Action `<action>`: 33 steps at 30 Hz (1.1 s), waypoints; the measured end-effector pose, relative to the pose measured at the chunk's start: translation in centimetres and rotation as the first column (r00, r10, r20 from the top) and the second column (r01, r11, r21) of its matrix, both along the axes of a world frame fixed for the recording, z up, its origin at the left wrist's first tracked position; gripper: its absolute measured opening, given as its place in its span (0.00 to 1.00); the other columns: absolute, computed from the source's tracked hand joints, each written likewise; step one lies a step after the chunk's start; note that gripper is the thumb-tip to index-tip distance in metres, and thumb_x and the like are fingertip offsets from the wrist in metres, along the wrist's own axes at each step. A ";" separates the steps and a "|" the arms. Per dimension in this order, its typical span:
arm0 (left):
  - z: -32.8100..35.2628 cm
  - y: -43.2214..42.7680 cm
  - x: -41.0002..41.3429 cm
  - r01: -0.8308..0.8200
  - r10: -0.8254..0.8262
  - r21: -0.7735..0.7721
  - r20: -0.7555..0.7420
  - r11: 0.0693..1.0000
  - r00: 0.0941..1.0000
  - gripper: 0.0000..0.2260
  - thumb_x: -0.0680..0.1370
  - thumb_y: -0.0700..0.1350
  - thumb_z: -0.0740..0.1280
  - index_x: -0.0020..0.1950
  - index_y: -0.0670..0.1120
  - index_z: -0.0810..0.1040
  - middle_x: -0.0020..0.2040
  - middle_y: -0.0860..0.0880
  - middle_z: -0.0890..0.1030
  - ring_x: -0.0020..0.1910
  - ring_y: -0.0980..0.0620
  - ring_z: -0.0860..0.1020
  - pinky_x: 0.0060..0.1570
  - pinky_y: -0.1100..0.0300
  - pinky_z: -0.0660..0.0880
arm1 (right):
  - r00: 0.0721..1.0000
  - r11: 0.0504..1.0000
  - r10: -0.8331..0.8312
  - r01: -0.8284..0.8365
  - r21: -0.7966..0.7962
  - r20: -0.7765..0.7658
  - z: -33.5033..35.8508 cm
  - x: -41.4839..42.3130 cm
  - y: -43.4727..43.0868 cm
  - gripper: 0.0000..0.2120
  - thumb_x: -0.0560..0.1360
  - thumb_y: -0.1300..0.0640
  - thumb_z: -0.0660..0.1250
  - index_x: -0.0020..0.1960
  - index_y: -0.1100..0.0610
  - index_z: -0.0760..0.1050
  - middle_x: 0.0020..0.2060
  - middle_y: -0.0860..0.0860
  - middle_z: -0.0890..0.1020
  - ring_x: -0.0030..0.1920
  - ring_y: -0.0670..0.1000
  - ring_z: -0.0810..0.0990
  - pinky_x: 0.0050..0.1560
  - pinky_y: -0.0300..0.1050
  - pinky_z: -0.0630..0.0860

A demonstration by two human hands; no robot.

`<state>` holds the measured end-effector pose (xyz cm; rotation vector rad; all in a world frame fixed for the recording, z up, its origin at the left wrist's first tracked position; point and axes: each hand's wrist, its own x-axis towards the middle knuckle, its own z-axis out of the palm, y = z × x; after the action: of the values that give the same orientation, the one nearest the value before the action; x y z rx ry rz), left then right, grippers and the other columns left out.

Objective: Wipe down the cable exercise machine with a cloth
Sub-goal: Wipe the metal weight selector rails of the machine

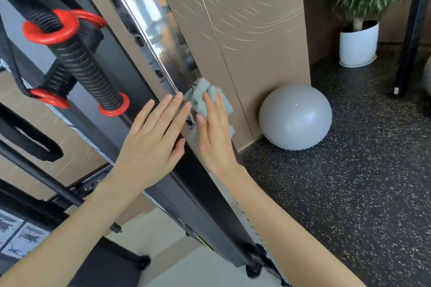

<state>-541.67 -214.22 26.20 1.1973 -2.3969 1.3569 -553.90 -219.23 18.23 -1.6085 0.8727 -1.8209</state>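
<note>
Nearest the camera, both forearms reach forward to the cable machine. Its black column (198, 193) rises from the speckled floor (349, 193). Pale lettering runs along the column's lower part but is too blurred to read. At the lower left, placards (18, 235) show exercise figures, and their text is not legible.

The left hand (151, 137) lies flat against the column, fingers straight and spread, holding nothing. Its fingertips reach the left edge of the chrome rail (158, 37). This hand probably steadies the person against the frame while the other hand works.

The right hand (214, 137) presses the cloth (210, 98) against the lower end of the chrome rail with straight fingers that do not curl round it. The cloth is grey and crumpled and extends past the fingertips. A flat hand spreads pressure over the rail face, which suits wiping a flat, polished strip.

Two black ribbed handles (88, 70) with red collars hang to the left of the rail, apart from both hands.

Rail markings: "25" is printed near the upper end. A second number sits at the cloth's upper edge, partly covered and unreadable. A row of adjustment holes follows the rail's left edge.

Beyond, a grey ball (295, 116) rests on the floor against the wall panel (245, 18). A white pot (358, 44) holding a plant stands farther off.
</note>
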 end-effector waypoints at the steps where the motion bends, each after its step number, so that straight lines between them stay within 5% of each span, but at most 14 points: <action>1: 0.2 0.0 0.0 0.004 -0.004 -0.004 -0.013 1.000 1.000 0.29 0.77 0.45 0.63 0.76 0.38 0.61 0.76 0.39 0.63 0.76 0.42 0.61 0.75 0.44 0.56 | 1.000 0.999 -0.011 0.011 -0.030 0.006 1.3 0.1 0.0 0.23 0.83 0.55 0.51 0.76 0.60 0.56 0.75 0.51 0.54 0.78 0.52 0.47 0.77 0.50 0.46; 8: 0.2 -0.3 0.0 -0.009 0.008 -0.016 -0.015 1.000 1.000 0.28 0.78 0.45 0.62 0.76 0.37 0.62 0.76 0.38 0.63 0.76 0.41 0.60 0.75 0.44 0.55 | 0.999 0.995 -0.026 0.024 -0.100 -0.018 -0.2 0.3 -0.6 0.22 0.83 0.54 0.50 0.76 0.55 0.53 0.76 0.59 0.57 0.78 0.53 0.49 0.77 0.51 0.47; 14: -1.3 -0.1 -0.1 -0.041 0.040 0.024 0.040 0.999 0.998 0.29 0.78 0.46 0.61 0.77 0.39 0.59 0.77 0.39 0.62 0.76 0.42 0.59 0.76 0.44 0.54 | 1.000 0.999 -0.021 0.020 0.030 0.006 -6.4 0.6 0.3 0.23 0.82 0.52 0.49 0.76 0.55 0.54 0.77 0.55 0.55 0.78 0.48 0.47 0.77 0.47 0.46; 18: -2.3 0.1 -0.1 -0.050 0.047 0.045 0.055 0.998 0.997 0.29 0.78 0.47 0.60 0.77 0.39 0.60 0.77 0.40 0.62 0.76 0.43 0.59 0.76 0.46 0.52 | 0.993 0.987 0.012 -0.029 0.155 0.113 -7.0 0.8 0.7 0.25 0.83 0.44 0.46 0.77 0.54 0.55 0.77 0.48 0.53 0.78 0.46 0.45 0.77 0.54 0.49; 24: -2.6 0.4 -0.4 -0.069 0.067 0.057 0.039 0.996 0.997 0.27 0.78 0.45 0.57 0.76 0.38 0.62 0.76 0.40 0.62 0.76 0.42 0.59 0.76 0.46 0.51 | 0.996 0.993 0.041 -0.049 0.105 0.078 -2.4 0.2 0.5 0.24 0.82 0.56 0.50 0.77 0.60 0.53 0.77 0.57 0.53 0.78 0.52 0.45 0.77 0.56 0.47; 28: -3.1 0.7 -0.4 -0.090 0.087 0.063 0.060 0.994 0.994 0.29 0.75 0.40 0.57 0.76 0.37 0.62 0.77 0.39 0.62 0.77 0.41 0.58 0.77 0.46 0.49 | 0.998 0.997 0.049 -0.051 0.059 0.029 -4.5 0.1 0.3 0.24 0.83 0.55 0.50 0.77 0.56 0.51 0.78 0.56 0.52 0.78 0.49 0.44 0.77 0.47 0.45; 33: -4.1 0.8 -0.7 -0.110 0.101 0.088 0.096 0.990 0.990 0.29 0.74 0.41 0.55 0.76 0.38 0.62 0.77 0.40 0.61 0.77 0.42 0.56 0.77 0.47 0.47 | 0.999 0.981 0.026 -0.032 0.193 0.033 -9.8 0.3 0.9 0.29 0.80 0.38 0.42 0.78 0.50 0.50 0.78 0.51 0.51 0.76 0.40 0.42 0.72 0.31 0.44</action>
<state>-542.38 -213.41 22.09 1.3315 -2.5181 1.3711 -553.64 -218.28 8.41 -1.4608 0.9752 -1.6807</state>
